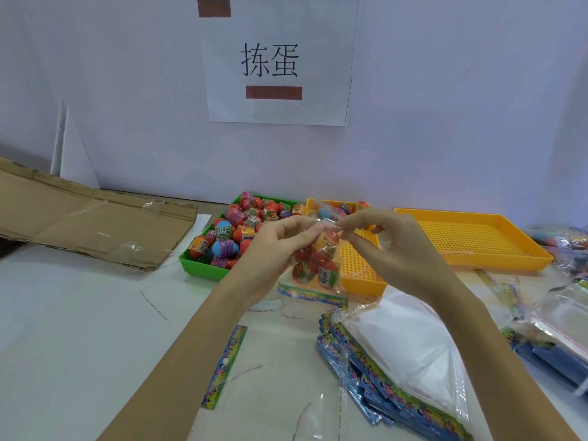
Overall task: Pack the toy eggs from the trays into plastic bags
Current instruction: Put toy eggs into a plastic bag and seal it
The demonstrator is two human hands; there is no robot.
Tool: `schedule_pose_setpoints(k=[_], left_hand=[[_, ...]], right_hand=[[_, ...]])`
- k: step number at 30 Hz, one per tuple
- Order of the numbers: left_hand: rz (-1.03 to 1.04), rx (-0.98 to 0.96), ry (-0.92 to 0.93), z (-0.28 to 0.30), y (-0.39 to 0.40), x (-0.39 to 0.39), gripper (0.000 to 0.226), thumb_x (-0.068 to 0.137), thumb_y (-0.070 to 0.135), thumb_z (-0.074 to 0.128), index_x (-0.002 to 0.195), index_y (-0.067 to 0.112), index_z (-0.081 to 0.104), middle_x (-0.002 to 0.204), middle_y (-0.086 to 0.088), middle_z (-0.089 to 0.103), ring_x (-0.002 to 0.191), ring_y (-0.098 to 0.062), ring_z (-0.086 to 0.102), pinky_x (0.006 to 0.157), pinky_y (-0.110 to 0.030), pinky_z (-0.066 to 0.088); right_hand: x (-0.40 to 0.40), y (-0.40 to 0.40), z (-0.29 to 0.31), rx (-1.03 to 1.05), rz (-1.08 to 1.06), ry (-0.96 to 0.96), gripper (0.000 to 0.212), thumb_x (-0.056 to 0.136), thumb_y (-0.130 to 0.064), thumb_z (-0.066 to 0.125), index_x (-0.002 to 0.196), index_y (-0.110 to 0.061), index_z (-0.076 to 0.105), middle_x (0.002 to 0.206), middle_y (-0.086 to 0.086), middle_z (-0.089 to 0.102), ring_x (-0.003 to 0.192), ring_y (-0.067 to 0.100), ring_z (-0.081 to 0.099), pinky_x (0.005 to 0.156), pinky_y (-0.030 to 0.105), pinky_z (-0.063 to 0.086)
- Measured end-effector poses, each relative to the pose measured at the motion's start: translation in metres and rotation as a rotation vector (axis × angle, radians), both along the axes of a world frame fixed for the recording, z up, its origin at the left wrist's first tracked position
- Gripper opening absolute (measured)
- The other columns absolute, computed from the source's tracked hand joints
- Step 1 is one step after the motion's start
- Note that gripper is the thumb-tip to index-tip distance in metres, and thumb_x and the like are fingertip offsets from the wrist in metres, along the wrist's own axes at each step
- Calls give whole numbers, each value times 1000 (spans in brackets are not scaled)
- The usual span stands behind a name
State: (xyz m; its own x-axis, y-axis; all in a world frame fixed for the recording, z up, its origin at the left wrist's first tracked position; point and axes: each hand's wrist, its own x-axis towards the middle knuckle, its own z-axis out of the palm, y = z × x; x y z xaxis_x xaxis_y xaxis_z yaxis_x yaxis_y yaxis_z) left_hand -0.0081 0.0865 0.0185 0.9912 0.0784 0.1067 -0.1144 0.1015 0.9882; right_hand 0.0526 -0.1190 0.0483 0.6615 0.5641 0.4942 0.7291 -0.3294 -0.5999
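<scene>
- Nearest, a stack of empty plastic bags (397,354) lies on the counter (79,313), unused.
- Above it, the left hand (280,246) and right hand (391,246) pinch the mouth of a filled bag (318,262) with their fingers; several eggs are inside, and sealing seems underway.
- Beyond, the green tray (203,265) is heaped with toy eggs (235,227), so much packing remains.
- Right, finished bags (569,240) pile up.

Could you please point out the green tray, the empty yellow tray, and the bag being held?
green tray (203,265): head view, front wall.
empty yellow tray (477,240): head view, perforated floor.
bag (321,265): head view, egg-filled middle.
</scene>
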Motion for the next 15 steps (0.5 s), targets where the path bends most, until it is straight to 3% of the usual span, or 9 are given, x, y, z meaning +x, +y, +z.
schedule_pose_setpoints(k=[2, 4, 6, 9, 11, 13, 15], left_hand=[[29, -16, -5, -1, 0, 1, 16, 97, 25, 69, 101, 12, 79, 100, -7, 76, 93, -20, 71, 83, -32, 58], [47, -122, -7, 0, 0, 1, 11, 92, 23, 71, 89, 16, 80, 94, 0, 76, 85, -12, 69, 76, -27, 58], [42, -205, -4, 2, 0, 3, 11, 85, 24, 74, 88, 17, 81, 96, -1, 77, 85, -12, 70, 80, -29, 58], [104, -228, -16, -1, -2, 4, 7, 90, 18, 74, 93, 13, 77, 90, -1, 77, 78, -10, 71, 76, -27, 59], [174, -238, -21, -2, -3, 4, 6, 94, 14, 72, 99, 10, 75, 88, 0, 77, 78, -11, 71, 74, -27, 61], [228, -245, -33, -3, -2, 5, 11, 95, 15, 72, 104, 9, 74, 95, -3, 78, 84, -13, 72, 76, -30, 62], [260, -246, -61, -3, -2, 6, 6, 95, 15, 72, 100, 13, 76, 96, -3, 78, 85, -13, 74, 77, -31, 62]], right_hand=[[-1, 2, 0, 66, -12, 1, 17, 99, -18, 68, 104, -32, 77, 101, -20, 73, 108, 10, 62, 93, 25, 47], [-3, 4, 1, 143, -57, -38, 24, 99, -13, 67, 108, -34, 74, 99, -23, 73, 108, 13, 62, 94, 30, 45], [-4, 6, 1, 242, -109, -78, 29, 98, -7, 65, 118, -29, 68, 98, -23, 72, 106, 17, 63, 95, 33, 46], [-6, 11, -1, 344, -172, -79, 38, 98, -10, 68, 133, -23, 58, 124, -14, 64, 116, 13, 60, 95, 32, 51], [-5, 13, -2, 349, -227, 41, 43, 97, -27, 70, 137, -21, 54, 128, -7, 62, 113, 5, 61, 91, 28, 55], [-3, 11, -2, 290, -200, 317, 51, 90, -53, 67, 128, -20, 63, 114, -7, 71, 103, 5, 68, 92, 35, 59], [-1, 10, -5, 181, -85, 558, 52, 84, -61, 66, 118, -21, 72, 105, -7, 77, 101, 8, 72, 96, 42, 59]])
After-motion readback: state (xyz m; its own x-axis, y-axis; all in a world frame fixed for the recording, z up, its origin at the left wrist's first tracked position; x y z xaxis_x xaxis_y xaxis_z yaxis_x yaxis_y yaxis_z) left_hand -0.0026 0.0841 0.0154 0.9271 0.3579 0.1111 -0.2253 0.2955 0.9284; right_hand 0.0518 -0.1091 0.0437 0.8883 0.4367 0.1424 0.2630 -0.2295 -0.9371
